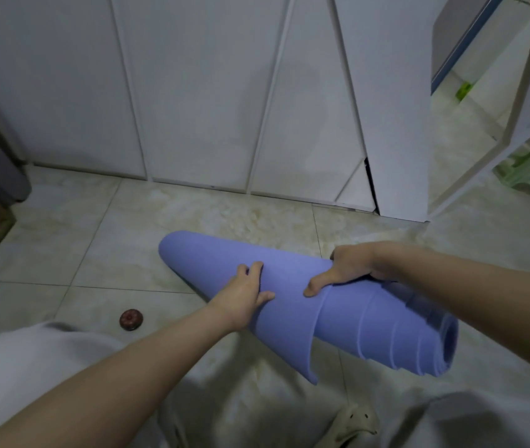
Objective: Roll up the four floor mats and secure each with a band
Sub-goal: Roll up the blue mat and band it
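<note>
Mat, just one, purple, loosely rolled, layers stepping out at one end; left hand and right hand both grip it.

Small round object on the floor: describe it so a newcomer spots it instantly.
Start at the pale tiled floor before the white panelled doors. Left of the rolled purple mat, beside the left forearm, lies a small round object. It is the only dark reddish-brown thing on the tiles.

Home interior: tiled floor, white closet doors.
</note>
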### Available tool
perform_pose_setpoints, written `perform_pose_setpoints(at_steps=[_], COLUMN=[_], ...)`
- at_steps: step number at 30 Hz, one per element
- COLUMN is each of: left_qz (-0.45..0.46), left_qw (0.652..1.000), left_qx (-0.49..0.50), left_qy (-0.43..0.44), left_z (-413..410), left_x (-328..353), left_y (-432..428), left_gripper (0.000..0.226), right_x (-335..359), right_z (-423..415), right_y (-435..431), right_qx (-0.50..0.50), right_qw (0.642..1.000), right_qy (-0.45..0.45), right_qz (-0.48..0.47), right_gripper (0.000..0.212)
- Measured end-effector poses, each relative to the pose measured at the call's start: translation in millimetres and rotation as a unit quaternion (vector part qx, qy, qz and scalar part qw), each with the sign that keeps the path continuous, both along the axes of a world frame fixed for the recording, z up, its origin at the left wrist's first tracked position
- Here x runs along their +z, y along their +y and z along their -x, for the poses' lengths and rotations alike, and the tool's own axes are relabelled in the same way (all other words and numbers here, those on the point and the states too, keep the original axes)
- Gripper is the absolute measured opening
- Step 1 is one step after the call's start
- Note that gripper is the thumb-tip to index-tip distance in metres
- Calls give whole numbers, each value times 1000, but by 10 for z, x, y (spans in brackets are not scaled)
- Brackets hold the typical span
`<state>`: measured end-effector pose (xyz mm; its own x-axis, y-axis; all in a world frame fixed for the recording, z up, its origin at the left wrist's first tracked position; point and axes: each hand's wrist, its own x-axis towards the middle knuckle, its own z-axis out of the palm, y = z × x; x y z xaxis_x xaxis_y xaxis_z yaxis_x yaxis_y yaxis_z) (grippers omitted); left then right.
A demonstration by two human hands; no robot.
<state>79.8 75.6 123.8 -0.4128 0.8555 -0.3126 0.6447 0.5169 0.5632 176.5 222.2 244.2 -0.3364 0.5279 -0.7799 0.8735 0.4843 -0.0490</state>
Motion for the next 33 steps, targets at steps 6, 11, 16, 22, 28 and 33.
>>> perform_pose_setpoints(at_steps=[6, 11, 16, 22, 28, 33], left_qz=[-124, -255, -327, -368, -363, -372], left_qw=[978, 939, 892, 862, 861, 845], left_qx=[124, 167, 199, 183, 169, 178], left_qy=[-111, -160, -242, -298, -313, -341], left_z=[49, 93, 146, 376, 592, 541], left_x=[-5, 100, 420, 892, 1420, 1890], left_y=[6, 54, 142, 204, 334, 348], left_gripper=[43, 19, 25, 40, 40, 39], right_x=[113, 144, 411, 635, 922, 1198], right_z=[22, -12, -9, 127, 356, 431], right_y=[55, 90, 170, 226, 401, 521], right_qx=[-76, -111, -166, -183, -194, -233], right_qw=[993, 977, 924, 846, 794, 734], right_qy=[18, 59, 222, 360, 493, 579], right_qz=[90, 173, 263, 347, 297, 268], right_gripper=[53, 67, 55, 59, 64, 85])
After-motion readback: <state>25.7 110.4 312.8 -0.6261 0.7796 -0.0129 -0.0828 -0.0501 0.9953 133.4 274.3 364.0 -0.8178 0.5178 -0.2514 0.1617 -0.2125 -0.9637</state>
